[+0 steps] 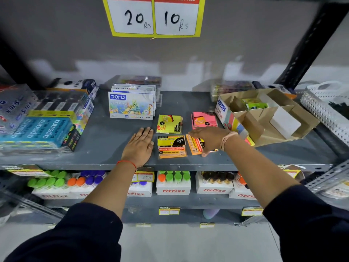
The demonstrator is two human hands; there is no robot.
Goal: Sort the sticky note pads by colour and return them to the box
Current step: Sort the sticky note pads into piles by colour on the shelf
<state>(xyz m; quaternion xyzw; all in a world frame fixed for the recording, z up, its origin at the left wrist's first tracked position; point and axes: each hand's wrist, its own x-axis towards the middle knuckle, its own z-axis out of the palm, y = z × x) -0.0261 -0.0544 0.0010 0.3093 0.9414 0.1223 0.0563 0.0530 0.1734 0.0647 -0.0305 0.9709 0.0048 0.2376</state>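
R hand point(206, 138) is curled over an orange pad stack point(194, 146), thumb down at the stack's front edge near the shelf lip, fingers across its top; looks like a grasp, but can't tell if the stack is off the shelf. L hand point(140, 143) lies flat & released, palm down on the grey shelf point(105, 133), holding nothing, just left of the pads w/ a small gap. Pads sit in colour groups mid-shelf: yellow-green stack point(169, 123) at back, a yellow/orange-labelled pack point(171, 146) directly in front of it, pink stack point(204, 120) to the right at back, partly behind the R hand. Cardboard box point(264, 120) w/ dividers lies tilted at the right end of the shelf, open side up; one green pad point(254, 104) already in a rear compartment, other compartments show bare cardboard. A sliver of pink/yellow shows by the box's front corner, too hidden to ID. Oil pastel packs point(131, 105) stand upright behind the L hand; pencil boxes point(39, 129) stacked far left. Price sign point(154, 16) on the wall reads 20 Rs & 10 Rs. Bottles in white cartons point(173, 183) fill the shelf below.
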